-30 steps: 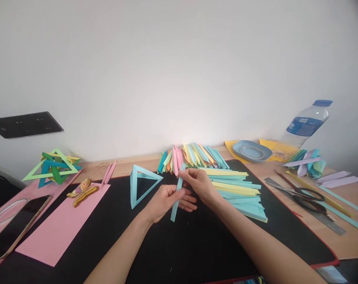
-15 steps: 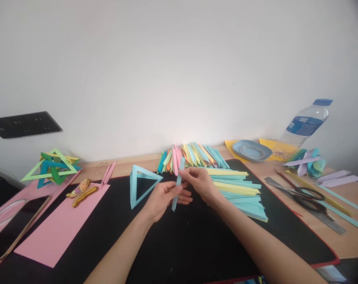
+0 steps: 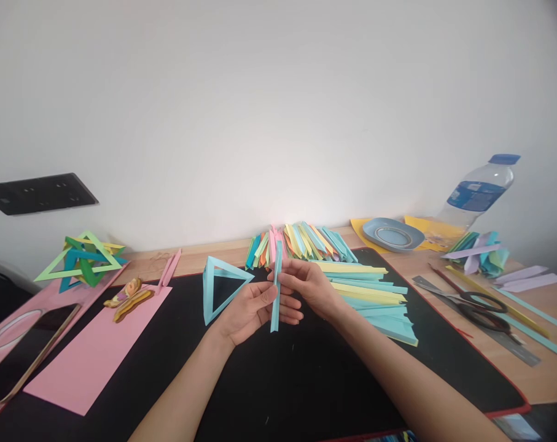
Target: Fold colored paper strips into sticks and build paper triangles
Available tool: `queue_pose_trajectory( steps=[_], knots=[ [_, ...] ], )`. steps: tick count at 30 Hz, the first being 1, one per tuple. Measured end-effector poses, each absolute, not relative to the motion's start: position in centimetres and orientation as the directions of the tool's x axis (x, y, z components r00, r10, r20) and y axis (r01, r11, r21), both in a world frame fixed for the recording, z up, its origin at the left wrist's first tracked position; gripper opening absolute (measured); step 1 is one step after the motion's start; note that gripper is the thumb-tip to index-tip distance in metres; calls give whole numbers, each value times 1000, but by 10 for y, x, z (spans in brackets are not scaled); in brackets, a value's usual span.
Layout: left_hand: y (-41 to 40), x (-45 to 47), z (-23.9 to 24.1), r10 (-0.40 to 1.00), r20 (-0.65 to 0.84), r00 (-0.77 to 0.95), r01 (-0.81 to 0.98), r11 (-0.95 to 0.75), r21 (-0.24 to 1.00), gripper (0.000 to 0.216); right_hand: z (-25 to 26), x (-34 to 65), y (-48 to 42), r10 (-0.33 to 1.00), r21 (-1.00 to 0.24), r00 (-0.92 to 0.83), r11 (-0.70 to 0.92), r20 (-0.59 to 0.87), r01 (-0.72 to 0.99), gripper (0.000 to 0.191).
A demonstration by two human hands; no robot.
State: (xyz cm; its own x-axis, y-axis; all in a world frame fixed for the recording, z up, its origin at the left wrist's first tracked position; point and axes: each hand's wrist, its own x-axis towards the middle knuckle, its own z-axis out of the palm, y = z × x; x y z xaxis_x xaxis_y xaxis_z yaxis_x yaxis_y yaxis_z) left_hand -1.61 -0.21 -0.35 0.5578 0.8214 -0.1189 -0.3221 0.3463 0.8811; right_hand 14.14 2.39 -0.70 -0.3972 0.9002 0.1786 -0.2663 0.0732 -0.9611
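A folded light-blue paper strip (image 3: 275, 316) stands nearly upright between my hands, a crease showing along its length. My left hand (image 3: 255, 309) pinches its lower part between thumb and fingers. Higher up, my right hand (image 3: 303, 283) grips the same strip with thumb and fingertips. Left of my left hand, a light-blue paper triangle frame (image 3: 209, 294) rests on the black mat (image 3: 278, 380). Just right of my right hand lie folded blue and yellow paper strips (image 3: 374, 294). Behind both hands, a row of multicoloured folded strips (image 3: 306, 242) lies along the wall.
At left are an interlocked paper-triangle model (image 3: 82, 261), a pink paper sheet (image 3: 89, 350) and a phone (image 3: 29, 353). To the right lie scissors (image 3: 481, 307), a metal ruler (image 3: 513, 347) and a blue dish (image 3: 393, 234). A water bottle (image 3: 478, 190) stands at the back right.
The paper strip has turned in my hands from a slant to nearly upright, and its fold now shows. My right hand's grip has shifted slightly lower on it.
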Motion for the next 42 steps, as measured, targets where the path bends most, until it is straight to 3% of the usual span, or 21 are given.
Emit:
queue_pose_trajectory(
  steps=[6,11,20,24,27,31,42],
  knots=[
    [-5,-13,-3,846,-122,519,-213,266,940,27,-10,139,23,928,-974,-328,117,176,-194,26],
    [-3,-12,-7,864,-80,497,-229,219,948,29,-12,139,25,922,-977,-340,132,184,-170,34],
    [3,-11,-8,943,-46,331,-396,183,900,26,-23,128,18,884,-985,-443,94,150,-145,70],
    [2,-10,-6,968,-63,243,-380,155,912,29,-20,131,18,849,-980,-519,-6,101,-200,81],
    [0,-9,-4,975,-58,213,-295,121,948,29,-11,138,21,858,-976,-506,-23,91,-215,61],
    [-4,-7,-4,946,-70,317,-173,131,976,32,-4,143,24,918,-969,-373,44,136,-244,29],
    [-6,-6,-7,913,-79,400,-7,89,996,34,-9,140,29,977,-943,-209,-21,51,-331,37]
  ],
)
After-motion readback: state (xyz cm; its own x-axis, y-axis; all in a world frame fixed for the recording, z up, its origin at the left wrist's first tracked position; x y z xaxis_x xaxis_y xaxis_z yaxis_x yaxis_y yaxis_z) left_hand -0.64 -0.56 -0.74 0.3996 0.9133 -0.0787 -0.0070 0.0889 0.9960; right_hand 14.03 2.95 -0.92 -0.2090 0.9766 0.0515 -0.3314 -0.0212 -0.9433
